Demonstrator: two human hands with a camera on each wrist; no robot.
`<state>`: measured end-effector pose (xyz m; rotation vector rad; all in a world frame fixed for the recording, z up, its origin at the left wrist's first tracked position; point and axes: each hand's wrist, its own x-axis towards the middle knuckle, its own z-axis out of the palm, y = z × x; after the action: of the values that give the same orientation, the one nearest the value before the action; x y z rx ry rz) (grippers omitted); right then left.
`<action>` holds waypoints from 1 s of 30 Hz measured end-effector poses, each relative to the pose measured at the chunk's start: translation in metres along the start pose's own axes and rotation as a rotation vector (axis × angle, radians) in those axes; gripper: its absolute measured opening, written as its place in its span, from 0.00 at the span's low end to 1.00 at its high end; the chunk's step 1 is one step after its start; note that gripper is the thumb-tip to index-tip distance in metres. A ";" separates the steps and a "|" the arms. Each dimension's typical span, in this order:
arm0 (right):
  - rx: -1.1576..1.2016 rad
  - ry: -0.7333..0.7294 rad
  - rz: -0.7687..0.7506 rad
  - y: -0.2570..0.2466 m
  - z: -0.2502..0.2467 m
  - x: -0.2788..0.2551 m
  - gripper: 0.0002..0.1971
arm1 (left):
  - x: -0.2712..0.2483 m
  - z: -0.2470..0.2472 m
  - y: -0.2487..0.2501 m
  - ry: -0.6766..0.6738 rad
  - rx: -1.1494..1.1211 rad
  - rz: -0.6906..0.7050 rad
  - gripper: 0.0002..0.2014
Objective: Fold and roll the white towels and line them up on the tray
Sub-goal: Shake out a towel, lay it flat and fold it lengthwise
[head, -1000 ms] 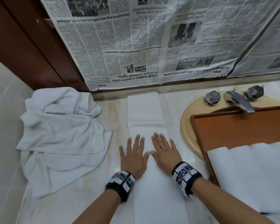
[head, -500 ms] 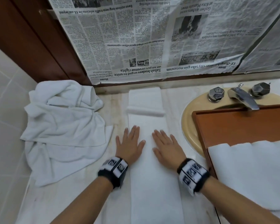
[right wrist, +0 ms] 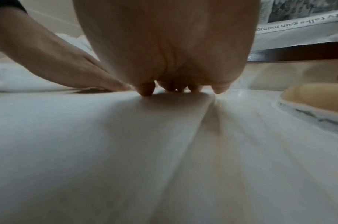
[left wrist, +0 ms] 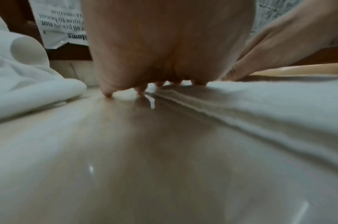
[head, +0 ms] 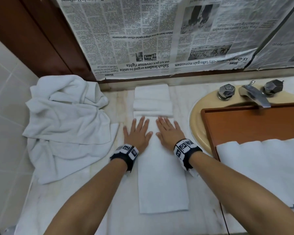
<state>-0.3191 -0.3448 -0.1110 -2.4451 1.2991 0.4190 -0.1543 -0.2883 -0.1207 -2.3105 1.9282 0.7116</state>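
Right now the folded towel [head: 161, 168] lies as a long strip on the worktop [head: 120, 217], running away from the person toward the newspaper [head: 151, 39] on the wall. Its far end is bunched into a few soft ridges. Both hands lie flat on it just before those ridges. The left hand [head: 137, 133] has straight, spread fingers and its little finger sits off the edge on the bare stone. The right hand [head: 168, 132] is flat too. Neither grip is closed on anything; both only press down.

I think the towel is light, soft and floppy. It bends easily and will not break. It may slide a bit on the shiny stone, so pressing down helps. A good place to hold it for rolling looks like one short end, with both hands across the full width so the roll stays even.

From the head view you can see the whole strip, the heap of loose towels [head: 64, 126] on the left, and the wooden tray [head: 253, 122] over the sink [head: 196, 119] with rolled towels [head: 261, 167] already on it. The left wrist view shows the layered side edge of the strip, which the top view hides. The right wrist view shows the cloth dipping under the fingertips [right wrist: 146, 91].
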 end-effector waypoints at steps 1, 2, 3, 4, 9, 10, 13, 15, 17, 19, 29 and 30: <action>-0.009 0.007 0.004 -0.003 -0.002 -0.003 0.30 | -0.002 -0.004 0.001 0.003 -0.028 -0.010 0.30; -0.002 0.019 0.006 -0.007 -0.001 -0.011 0.31 | -0.008 -0.005 0.002 0.008 -0.065 -0.024 0.30; 0.023 0.029 0.003 -0.011 0.001 -0.024 0.32 | -0.019 -0.004 0.004 0.014 -0.106 -0.032 0.30; 0.052 0.031 -0.012 -0.016 0.006 -0.040 0.35 | -0.034 -0.001 0.006 0.014 -0.133 -0.030 0.31; 0.116 0.020 -0.026 -0.038 0.064 -0.108 0.31 | -0.117 0.040 0.010 -0.039 -0.044 0.016 0.30; 0.143 0.004 -0.002 -0.040 0.067 -0.110 0.30 | -0.120 0.046 0.007 -0.030 -0.006 0.021 0.32; 0.103 0.096 0.007 -0.039 0.064 -0.106 0.36 | -0.111 0.051 0.001 0.004 0.019 0.015 0.31; 0.083 0.073 -0.030 -0.034 0.061 -0.098 0.42 | -0.101 0.049 0.001 -0.004 0.007 0.000 0.29; 0.106 0.080 -0.029 -0.032 0.056 -0.093 0.45 | -0.097 0.044 0.003 -0.017 -0.012 -0.007 0.28; 0.149 0.119 0.002 -0.034 0.056 -0.100 0.43 | -0.104 0.042 0.005 -0.018 -0.060 -0.021 0.28; 0.260 0.488 -0.036 -0.053 0.116 -0.219 0.19 | -0.219 0.086 -0.012 0.061 -0.158 0.246 0.32; 0.251 0.501 -0.040 -0.055 0.119 -0.227 0.18 | -0.224 0.090 -0.015 0.100 -0.160 0.282 0.29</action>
<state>-0.4070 -0.0980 -0.1167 -2.4323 1.3784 -0.3742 -0.1946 -0.0496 -0.1210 -2.2213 2.3557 0.8139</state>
